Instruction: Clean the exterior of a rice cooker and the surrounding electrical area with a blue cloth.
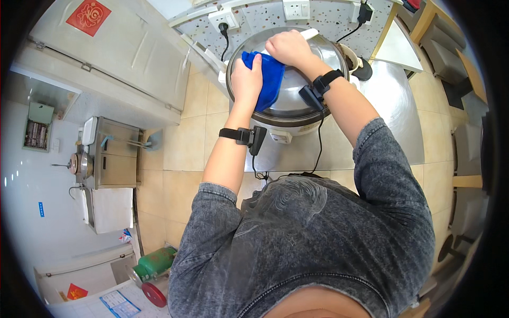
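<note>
A large round electric cooker (281, 127) with a steel lid (297, 79) stands in front of me on a steel surface. My left hand (247, 79) is closed on a blue cloth (269, 95), which lies against the left part of the lid. My right hand (289, 47) grips a white handle (309, 33) across the top of the lid, just right of the cloth. Dark devices are strapped to both my wrists, with cables hanging down.
Wall sockets (297, 9) with plugs are behind the cooker, and a small container (350, 55) is at its right. Chairs (440, 58) stand at the right. A sink (108, 209), a steel cabinet (116, 164) and a green gas cylinder (156, 263) are at the left.
</note>
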`<state>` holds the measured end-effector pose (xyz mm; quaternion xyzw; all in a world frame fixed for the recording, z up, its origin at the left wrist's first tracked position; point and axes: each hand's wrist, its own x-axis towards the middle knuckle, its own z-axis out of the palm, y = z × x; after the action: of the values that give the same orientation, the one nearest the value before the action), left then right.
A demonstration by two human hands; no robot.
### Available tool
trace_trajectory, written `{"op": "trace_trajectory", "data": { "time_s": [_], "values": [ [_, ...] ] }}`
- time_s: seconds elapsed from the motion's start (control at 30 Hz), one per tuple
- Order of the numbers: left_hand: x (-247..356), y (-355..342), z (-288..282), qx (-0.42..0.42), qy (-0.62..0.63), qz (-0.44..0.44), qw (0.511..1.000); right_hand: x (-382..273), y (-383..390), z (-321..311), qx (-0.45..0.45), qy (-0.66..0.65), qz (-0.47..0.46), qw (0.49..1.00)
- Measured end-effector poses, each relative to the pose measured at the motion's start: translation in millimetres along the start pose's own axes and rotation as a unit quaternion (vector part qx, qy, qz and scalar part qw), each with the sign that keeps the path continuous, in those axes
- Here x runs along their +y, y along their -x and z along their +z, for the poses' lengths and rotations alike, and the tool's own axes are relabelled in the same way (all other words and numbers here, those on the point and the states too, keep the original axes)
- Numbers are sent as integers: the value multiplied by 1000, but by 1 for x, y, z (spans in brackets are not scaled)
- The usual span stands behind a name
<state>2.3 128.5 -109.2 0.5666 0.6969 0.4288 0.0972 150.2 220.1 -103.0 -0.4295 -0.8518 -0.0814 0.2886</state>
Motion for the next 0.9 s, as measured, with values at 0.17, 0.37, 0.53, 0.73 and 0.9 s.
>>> {"op": "trace_trajectory", "data": {
  "time_s": [0.17,0.37,0.53,0.73,0.9],
  "values": [
    [-19,-19,1,3,27,-39,999,-6,-3,-1,-5,-3,4,1000],
    [-66,-36,-19,-233,532,-335,742,-2,2,-3,-17,-11,18,1000],
    [-43,-30,-38,-241,480,-241,808,-1,2,-5,-26,-6,7,1000],
    [12,-34,-9,-127,-134,98,978,0,3,0,7,-5,-4,1000],
    [5,-40,5,-100,-110,78,986,4,0,0,14,27,-19,999]
  ]
}}
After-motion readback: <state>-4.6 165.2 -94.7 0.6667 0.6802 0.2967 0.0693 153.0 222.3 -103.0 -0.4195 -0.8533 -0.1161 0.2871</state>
